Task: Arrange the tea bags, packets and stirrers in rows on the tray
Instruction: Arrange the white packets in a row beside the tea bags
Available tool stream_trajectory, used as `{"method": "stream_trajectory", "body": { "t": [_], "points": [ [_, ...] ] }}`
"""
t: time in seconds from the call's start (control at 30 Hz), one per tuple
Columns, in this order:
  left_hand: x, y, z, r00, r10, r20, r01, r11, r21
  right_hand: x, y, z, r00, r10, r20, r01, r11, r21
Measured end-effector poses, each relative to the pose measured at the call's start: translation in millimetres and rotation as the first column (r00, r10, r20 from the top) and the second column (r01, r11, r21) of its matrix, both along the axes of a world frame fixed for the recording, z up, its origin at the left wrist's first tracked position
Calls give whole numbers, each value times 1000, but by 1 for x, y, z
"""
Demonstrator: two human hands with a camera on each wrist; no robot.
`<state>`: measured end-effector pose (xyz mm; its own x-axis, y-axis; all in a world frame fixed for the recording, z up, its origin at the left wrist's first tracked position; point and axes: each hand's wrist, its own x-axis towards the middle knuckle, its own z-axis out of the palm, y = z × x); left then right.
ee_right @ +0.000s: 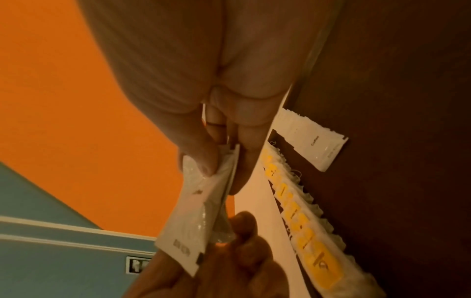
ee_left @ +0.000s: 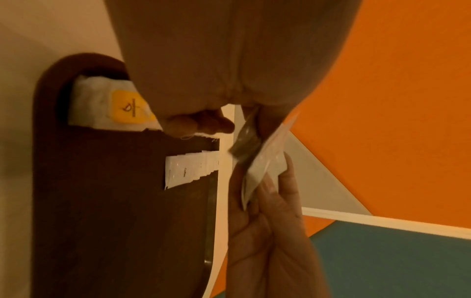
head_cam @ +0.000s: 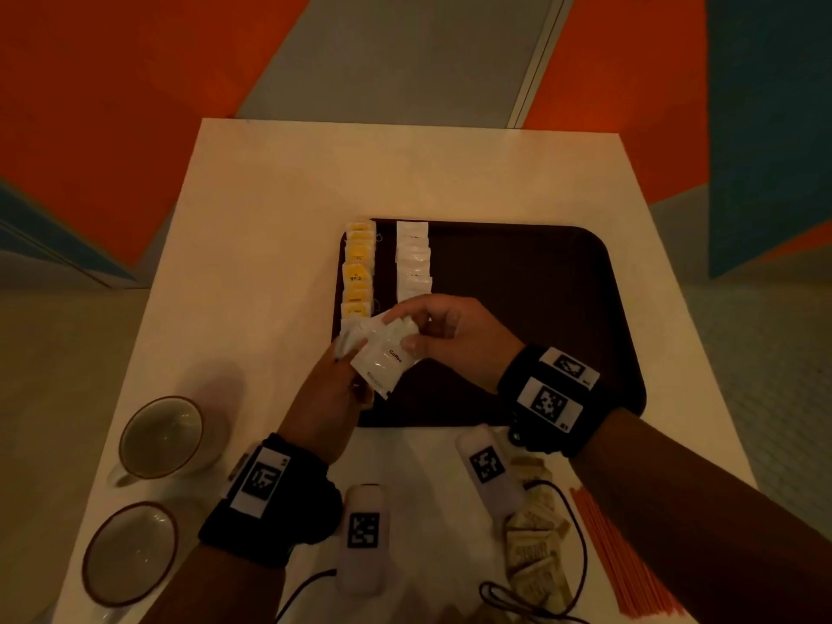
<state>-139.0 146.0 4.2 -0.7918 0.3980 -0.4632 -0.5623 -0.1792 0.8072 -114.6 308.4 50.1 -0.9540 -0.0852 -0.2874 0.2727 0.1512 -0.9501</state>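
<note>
Together, both hands pinch a small stack of white coffee packets (head_cam: 382, 353) just above the near-left corner of the dark tray (head_cam: 562, 308): the right hand (head_cam: 454, 335) by thumb and fingers on the top packet's far end, the left hand (head_cam: 324, 398) gripping from below. On the tray's left side lie a row of yellow tea bags (head_cam: 358, 272) and, beside it, a row of white packets (head_cam: 413, 263). Orange stirrers (head_cam: 621, 556) lie off the tray's near-right corner.

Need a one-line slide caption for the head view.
Both hands, left hand and right hand, hold white coffee packets over a brown tray beside rows of tea bags.
</note>
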Motion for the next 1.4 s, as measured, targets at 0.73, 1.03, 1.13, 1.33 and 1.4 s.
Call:
{"method": "stream_trajectory", "body": {
  "t": [0.73,1.03,1.13,1.33,1.4],
  "points": [
    [2,-8,10,937,-304,174,276,946,169,-2,15,2,985,159,-61,-125,920,371],
    [14,8,9,938,-280,207,276,960,50,-3,13,-1,981,185,-59,-149,911,385],
    [16,4,5,941,-214,262,203,977,69,-2,20,0,1000,-17,-10,19,981,195],
    [10,2,1,932,-158,327,116,983,144,4,28,11,990,-89,112,97,993,-70],
    [8,4,2,947,-129,296,85,984,157,5,25,11,986,-104,131,116,989,-89]
  ]
}}
